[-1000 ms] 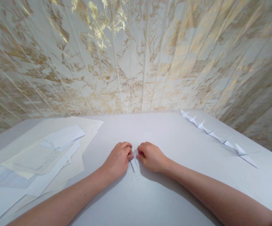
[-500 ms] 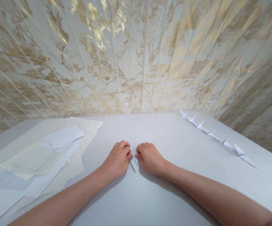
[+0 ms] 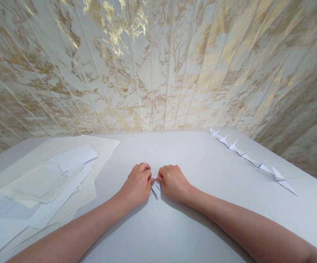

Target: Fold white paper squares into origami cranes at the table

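Pinching a folded paper in curled fingertips, left hand and right hand meet on the table (knuckles nearly touching); even crease pressure seems advisable.

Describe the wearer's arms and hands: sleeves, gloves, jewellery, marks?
Two bare hands, no gloves: left hand, right hand. Both forearms are uncovered up to the frame edge, with no sleeves in view. No watch, bracelet, tattoo or marking shows on wrists or backs of the hands. The fingers are mostly tucked out of sight, so rings and nails cannot be fully checked.
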Motion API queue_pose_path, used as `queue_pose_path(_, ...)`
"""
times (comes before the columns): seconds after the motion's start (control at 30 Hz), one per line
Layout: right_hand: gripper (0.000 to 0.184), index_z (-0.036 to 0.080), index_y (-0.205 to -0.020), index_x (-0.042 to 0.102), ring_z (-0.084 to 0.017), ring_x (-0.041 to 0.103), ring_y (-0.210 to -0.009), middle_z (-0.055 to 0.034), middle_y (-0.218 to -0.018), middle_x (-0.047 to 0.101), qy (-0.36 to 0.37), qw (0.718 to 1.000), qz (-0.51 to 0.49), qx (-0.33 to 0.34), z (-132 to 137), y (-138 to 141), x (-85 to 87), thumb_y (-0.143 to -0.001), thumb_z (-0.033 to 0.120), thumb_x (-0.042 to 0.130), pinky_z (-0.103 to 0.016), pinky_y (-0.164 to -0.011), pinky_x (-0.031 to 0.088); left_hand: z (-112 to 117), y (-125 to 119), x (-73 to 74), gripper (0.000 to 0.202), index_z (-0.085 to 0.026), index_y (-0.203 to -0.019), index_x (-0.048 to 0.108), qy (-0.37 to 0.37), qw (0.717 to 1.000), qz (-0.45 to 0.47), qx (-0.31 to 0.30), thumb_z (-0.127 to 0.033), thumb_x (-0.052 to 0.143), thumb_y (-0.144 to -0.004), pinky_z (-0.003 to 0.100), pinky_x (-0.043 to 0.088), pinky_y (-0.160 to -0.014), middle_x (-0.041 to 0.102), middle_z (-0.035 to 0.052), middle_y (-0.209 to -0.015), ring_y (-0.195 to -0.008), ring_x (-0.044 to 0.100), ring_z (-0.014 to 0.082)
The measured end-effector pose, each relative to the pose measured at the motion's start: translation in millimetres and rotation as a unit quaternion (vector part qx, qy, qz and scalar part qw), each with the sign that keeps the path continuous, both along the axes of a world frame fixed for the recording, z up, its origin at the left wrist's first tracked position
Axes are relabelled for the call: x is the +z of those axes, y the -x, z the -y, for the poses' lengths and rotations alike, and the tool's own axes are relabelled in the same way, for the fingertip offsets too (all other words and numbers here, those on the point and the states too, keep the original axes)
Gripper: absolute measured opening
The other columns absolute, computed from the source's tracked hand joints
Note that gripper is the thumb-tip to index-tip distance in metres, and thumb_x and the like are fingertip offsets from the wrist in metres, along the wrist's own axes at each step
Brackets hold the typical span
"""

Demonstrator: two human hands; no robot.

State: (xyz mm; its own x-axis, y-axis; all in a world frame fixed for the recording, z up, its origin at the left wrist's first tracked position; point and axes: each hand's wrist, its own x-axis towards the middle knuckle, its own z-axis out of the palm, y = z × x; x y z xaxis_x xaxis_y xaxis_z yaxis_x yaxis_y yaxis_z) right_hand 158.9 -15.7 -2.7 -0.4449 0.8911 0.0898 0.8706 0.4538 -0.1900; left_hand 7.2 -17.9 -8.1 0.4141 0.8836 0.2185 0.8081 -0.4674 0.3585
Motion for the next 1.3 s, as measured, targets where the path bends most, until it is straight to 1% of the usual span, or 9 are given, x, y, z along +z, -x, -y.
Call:
queue_pose_path(0.17,0.018,0.015,-0.081,0.060,-0.021,0.059,-0.082,-0.0088,-0.084,0.065,-0.006,1.000,-0.001,0.002,0.4,0.1,-0.6,-0.086,0.026,0.047,-0.030,-0.068,0.033,1.1,0.1,-3.5,0.014,-0.015,-0.066,0.055,-0.022,1.000,-0.004,0.001,-0.013,0.049,-0.079,0.038,0.043,-0.084,0.054,0.0095,-0.096,-0.092,0.050,0.0214)
queue_pose_path(0.33,0.019,0.015,-0.080,0.060,-0.020,0.059,-0.081,-0.0084,-0.083,0.066,-0.015,1.000,-0.008,0.006,0.3,-0.6,-2.2,-0.086,0.026,0.046,-0.030,-0.068,0.033,1.9,1.5,-6.4,0.011,-0.015,-0.070,0.054,-0.024,1.000,-0.005,0.011,-0.016,0.050,-0.079,0.038,0.041,-0.085,0.053,0.0103,-0.098,-0.094,0.048,0.0229)
queue_pose_path(0.53,0.019,0.014,-0.079,0.059,-0.020,0.058,-0.078,-0.0084,-0.081,0.065,-0.029,0.999,-0.011,0.010,0.6,-1.3,-3.5,-0.086,0.024,0.044,-0.029,-0.068,0.032,0.1,4.4,-2.5,0.016,-0.015,-0.064,0.056,-0.002,1.000,-0.008,0.025,-0.019,0.052,-0.079,0.040,0.040,-0.085,0.053,0.0107,-0.102,-0.093,0.049,0.0242)
queue_pose_path(0.73,0.018,0.014,-0.079,0.058,-0.020,0.057,-0.078,-0.0084,-0.081,0.064,-0.031,0.999,-0.011,0.010,1.3,-0.9,-3.6,-0.085,0.024,0.045,-0.029,-0.067,0.031,-1.1,5.9,1.4,0.018,-0.015,-0.058,0.056,0.024,0.999,0.016,0.028,-0.025,0.060,-0.073,0.040,0.040,-0.086,0.052,0.0095,-0.104,-0.095,0.050,0.0245)
queue_pose_path(0.83,0.017,0.014,-0.078,0.057,-0.020,0.057,-0.078,-0.0080,-0.080,0.064,-0.032,0.999,-0.011,0.010,1.1,-1.1,-4.2,-0.085,0.024,0.044,-0.030,-0.068,0.031,-1.2,5.5,1.2,0.018,-0.015,-0.058,0.056,0.028,0.999,0.015,0.030,-0.026,0.061,-0.072,0.039,0.040,-0.086,0.051,0.0093,-0.105,-0.096,0.049,0.0243)
queue_pose_path(0.93,0.017,0.015,-0.078,0.057,-0.019,0.056,-0.078,-0.0072,-0.080,0.063,-0.033,0.999,-0.014,0.009,1.2,-1.1,-4.6,-0.085,0.024,0.044,-0.030,-0.067,0.030,-2.1,4.7,-0.5,0.017,-0.016,-0.059,0.056,0.022,0.999,0.010,0.035,-0.023,0.059,-0.074,0.038,0.039,-0.085,0.052,0.0085,-0.103,-0.094,0.049,0.0232)
queue_pose_path(1.07,0.015,0.015,-0.080,0.056,-0.019,0.056,-0.078,-0.0060,-0.081,0.063,-0.033,0.999,-0.020,0.003,2.9,-0.4,-4.3,-0.085,0.024,0.044,-0.030,-0.067,0.029,-3.9,2.6,-2.1,0.015,-0.017,-0.060,0.055,0.018,0.998,-0.002,0.055,-0.022,0.061,-0.072,0.036,0.039,-0.083,0.051,0.0076,-0.101,-0.091,0.049,0.0221)
queue_pose_path(1.2,0.011,0.016,-0.083,0.054,-0.019,0.055,-0.079,-0.0058,-0.082,0.063,-0.031,0.999,-0.025,-0.014,4.8,0.0,-3.4,-0.083,0.025,0.048,-0.030,-0.068,0.029,-5.1,0.6,-1.3,0.014,-0.018,-0.062,0.053,0.031,0.997,-0.001,0.072,-0.023,0.063,-0.070,0.033,0.040,-0.079,0.052,0.0057,-0.094,-0.084,0.049,0.0202)
queue_pose_path(1.3,0.010,0.016,-0.083,0.054,-0.019,0.055,-0.080,-0.0057,-0.083,0.063,-0.024,0.999,-0.024,-0.018,4.5,-1.0,-2.2,-0.083,0.026,0.051,-0.030,-0.068,0.028,-6.3,0.5,-0.1,0.012,-0.018,-0.065,0.053,0.041,0.996,0.002,0.075,-0.022,0.064,-0.068,0.032,0.039,-0.078,0.051,0.0050,-0.091,-0.083,0.049,0.0199)
